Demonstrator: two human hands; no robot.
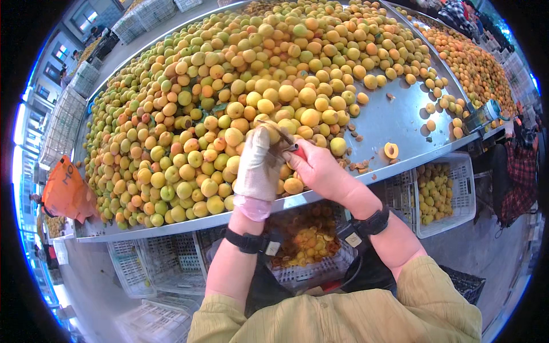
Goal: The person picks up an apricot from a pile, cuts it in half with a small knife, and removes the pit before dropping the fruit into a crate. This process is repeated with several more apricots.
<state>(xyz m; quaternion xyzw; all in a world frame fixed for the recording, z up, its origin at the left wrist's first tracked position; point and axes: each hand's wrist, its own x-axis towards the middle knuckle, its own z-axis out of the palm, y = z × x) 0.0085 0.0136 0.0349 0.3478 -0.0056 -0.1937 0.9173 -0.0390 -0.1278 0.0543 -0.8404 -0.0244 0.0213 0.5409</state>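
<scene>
My left hand [255,168], in a white knit glove, is closed around an apricot [270,135] at the front of a large apricot pile [229,74]. Bare and closed, my right hand [321,170] grips a small knife by its red handle [299,152]. The knife's dark blade meets the apricot in my left hand; motion blurs this spot, so how deep it sits I cannot tell. Beneath my forearms, a crate [291,276] holds apricot pieces [311,244]. To the right of my right hand, a halved apricot [391,150] lies cut side up on the metal table [380,117].
Pits [360,166] lie near the table's raised front edge [331,193]. A white crate of yellow-green apricots [440,194] stands below right, and more crates [171,263] below left. An orange bag [68,191] hangs at the left corner. A person in plaid [520,177] is at far right.
</scene>
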